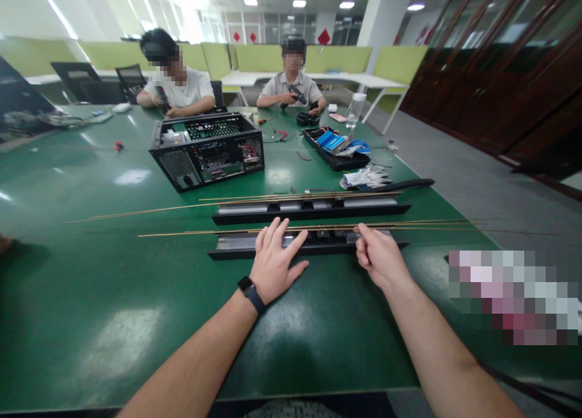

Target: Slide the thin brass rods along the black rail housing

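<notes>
Brass-coloured rods (336,227) run lengthwise along the nearer black channel (327,249) on the green tabletop (182,296), their thin ends reaching out past the channel on both sides. Nearest the camera, a dark smartwatch (250,292) is strapped on the left wrist. The left hand (275,260) lies palm down across the nearer channel, fingers spread and grasping nothing, with the fingertips at the rods. To its right, the right hand (379,254) is curled up, thumb and forefinger pinched on the rods near the channel's right end. Just beyond, parallel to it, lies a farther black channel (313,216) with a second bundle of thin rods (254,198) along its back edge. Past its right end are a dark curved strip (404,185) and white-and-grey work gloves (366,177); behind them, a black tray (352,162) holds blue items. Left of the tray, an open computer case (218,157) lies on its side. A lidded clear bottle (357,110) stands near the far edge, where two co-workers sit, each handling dark objects too small to identify. Behind them run yellow-green partitions (254,59).
</notes>
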`<act>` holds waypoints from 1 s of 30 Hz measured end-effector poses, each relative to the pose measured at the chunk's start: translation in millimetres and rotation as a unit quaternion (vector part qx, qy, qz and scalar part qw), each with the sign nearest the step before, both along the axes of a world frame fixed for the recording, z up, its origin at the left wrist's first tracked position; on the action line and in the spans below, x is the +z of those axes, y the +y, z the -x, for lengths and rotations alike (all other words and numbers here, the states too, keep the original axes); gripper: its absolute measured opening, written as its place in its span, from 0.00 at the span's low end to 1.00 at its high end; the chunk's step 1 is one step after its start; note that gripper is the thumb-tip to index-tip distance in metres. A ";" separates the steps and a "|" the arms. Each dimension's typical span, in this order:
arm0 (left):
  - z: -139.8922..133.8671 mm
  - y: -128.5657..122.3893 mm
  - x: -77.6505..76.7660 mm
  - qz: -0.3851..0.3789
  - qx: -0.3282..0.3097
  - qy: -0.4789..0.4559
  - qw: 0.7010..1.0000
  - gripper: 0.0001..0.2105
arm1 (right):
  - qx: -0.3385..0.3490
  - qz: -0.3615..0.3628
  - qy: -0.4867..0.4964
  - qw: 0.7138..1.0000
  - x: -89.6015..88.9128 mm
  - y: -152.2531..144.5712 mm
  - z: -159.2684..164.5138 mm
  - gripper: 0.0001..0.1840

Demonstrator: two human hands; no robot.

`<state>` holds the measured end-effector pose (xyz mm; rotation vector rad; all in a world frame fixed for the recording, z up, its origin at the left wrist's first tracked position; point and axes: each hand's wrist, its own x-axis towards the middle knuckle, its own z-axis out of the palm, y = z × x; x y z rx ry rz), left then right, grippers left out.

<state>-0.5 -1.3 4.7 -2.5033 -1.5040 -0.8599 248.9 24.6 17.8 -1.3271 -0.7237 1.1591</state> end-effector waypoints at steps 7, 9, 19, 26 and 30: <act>0.0 0.5 0.5 0.002 -0.004 0.000 1.000 0.31 | -0.004 -0.007 0.007 1.000 2.1 -0.7 2.1 0.18; 0.3 0.5 0.4 0.002 -0.005 -0.001 1.000 0.31 | -0.007 -0.008 0.011 1.000 2.6 -1.2 2.3 0.18; 0.2 0.3 0.0 0.004 -0.003 0.002 1.000 0.30 | -0.002 -0.002 0.003 1.000 2.1 -1.3 1.1 0.19; -0.1 -0.1 0.2 0.005 -0.002 -0.001 1.000 0.30 | 0.007 -0.006 0.001 1.000 1.1 -1.4 1.0 0.18; 0.4 0.2 0.4 0.008 -0.002 -0.001 1.000 0.30 | -0.004 -0.006 0.011 1.000 3.8 -1.7 2.1 0.16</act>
